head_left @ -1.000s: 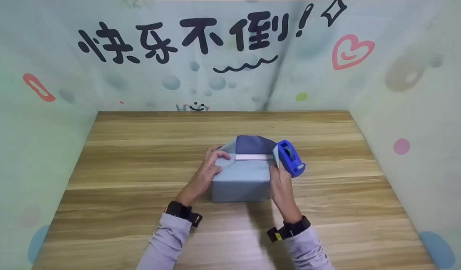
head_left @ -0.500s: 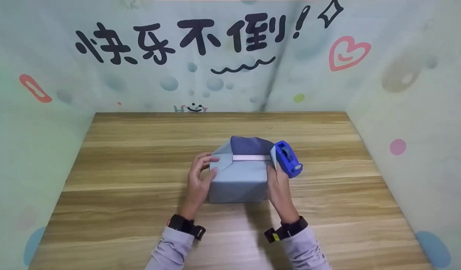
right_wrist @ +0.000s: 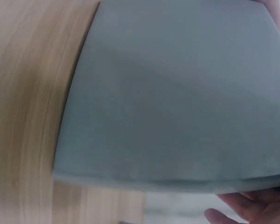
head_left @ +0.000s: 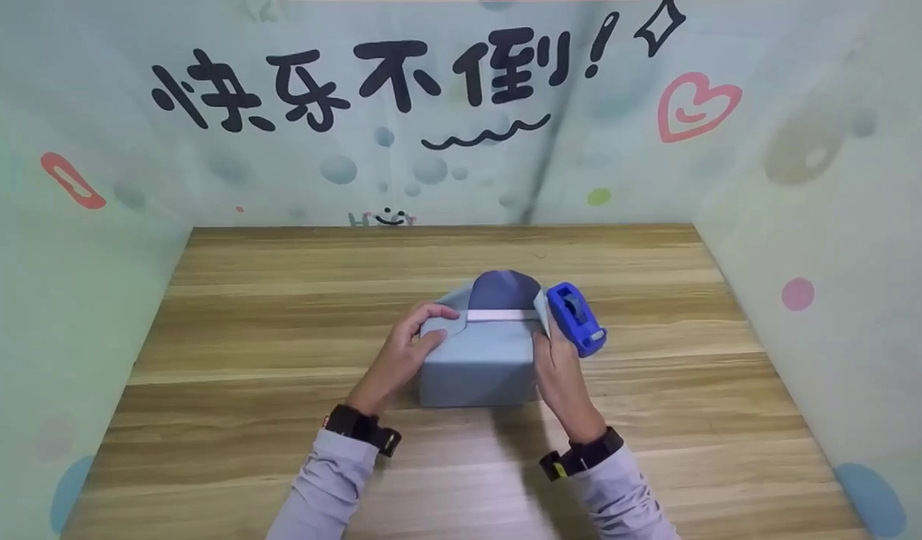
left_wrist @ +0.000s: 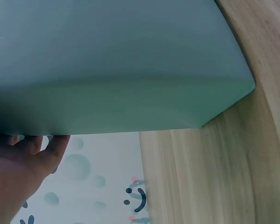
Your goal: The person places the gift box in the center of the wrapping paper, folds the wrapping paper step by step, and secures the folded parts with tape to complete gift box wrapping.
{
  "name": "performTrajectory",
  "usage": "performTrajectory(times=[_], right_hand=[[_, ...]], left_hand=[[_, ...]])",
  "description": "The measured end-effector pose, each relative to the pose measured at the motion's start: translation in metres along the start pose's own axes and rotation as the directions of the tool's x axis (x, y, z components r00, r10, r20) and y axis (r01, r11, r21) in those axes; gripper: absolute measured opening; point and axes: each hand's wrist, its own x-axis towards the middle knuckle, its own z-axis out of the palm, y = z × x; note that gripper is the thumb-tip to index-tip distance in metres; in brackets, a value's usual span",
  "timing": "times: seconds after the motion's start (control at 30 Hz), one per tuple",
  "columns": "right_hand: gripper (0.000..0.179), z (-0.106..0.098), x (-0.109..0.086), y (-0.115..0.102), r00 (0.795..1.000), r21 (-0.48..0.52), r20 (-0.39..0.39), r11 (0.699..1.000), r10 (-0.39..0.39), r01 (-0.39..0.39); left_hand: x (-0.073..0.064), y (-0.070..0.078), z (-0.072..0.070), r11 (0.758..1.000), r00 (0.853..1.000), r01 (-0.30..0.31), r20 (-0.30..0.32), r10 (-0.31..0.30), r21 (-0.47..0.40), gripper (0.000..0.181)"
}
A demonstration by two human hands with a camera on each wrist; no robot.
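Observation:
A box wrapped in light blue paper (head_left: 479, 382) stands on the table between both hands. At its far end a dark blue flap (head_left: 504, 291) of the paper sticks up behind a white strip (head_left: 506, 315). My left hand (head_left: 412, 349) grips the box's top left edge, its thumb and index finger bent over the folded paper there. Along the right side, my right hand (head_left: 562, 373) holds the box with the thumb near the top edge, beside a raised side flap (head_left: 542, 309). Fingertips of each hand show against the box's side in the wrist views.
A blue tape dispenser (head_left: 577, 319) lies right of the box, close beyond the right hand. The wood-grain table (head_left: 280, 300) meets a printed backdrop (head_left: 295, 172) at the back and on both sides.
My left hand drew back to the box's left side, then came in again over the top left fold. The dark flap now looks narrower and rounder, with the right side flap drawn inward.

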Motion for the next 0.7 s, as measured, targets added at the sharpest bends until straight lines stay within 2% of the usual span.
performTrajectory(times=[0.07,0.2,0.4,0.5,0.6,0.7], right_hand=[[0.051,-0.003,0.001,0.001,0.999,-0.038,0.025,0.999,-0.022,0.023],[0.052,-0.008,0.004,0.003,0.991,-0.032,0.119,0.998,-0.059,0.063],[0.064,-0.015,0.008,0.01,0.952,0.051,0.297,0.997,-0.068,0.055],[0.065,-0.018,0.008,0.014,0.935,0.16,0.354,0.987,-0.035,-0.023],[0.057,-0.019,0.008,0.015,0.923,0.274,0.385,0.955,-0.004,-0.11],[0.054,-0.019,0.007,0.015,0.918,0.33,0.395,0.928,0.03,-0.173]], left_hand=[[0.0,0.001,0.002,1.0,1.0,0.001,0.011,-0.001,0.005,0.026],[0.0,0.0,0.005,1.0,1.0,-0.001,0.015,0.001,0.02,0.029],[-0.001,-0.001,0.005,1.0,1.0,0.022,0.009,-0.022,0.003,0.03],[-0.001,-0.001,0.005,0.999,0.999,0.042,0.01,-0.042,0.004,0.03],[-0.001,-0.001,0.006,0.998,0.998,0.057,0.015,-0.057,0.006,0.03],[-0.001,0.0,0.006,0.997,0.997,0.074,0.021,-0.074,-0.006,0.031]])
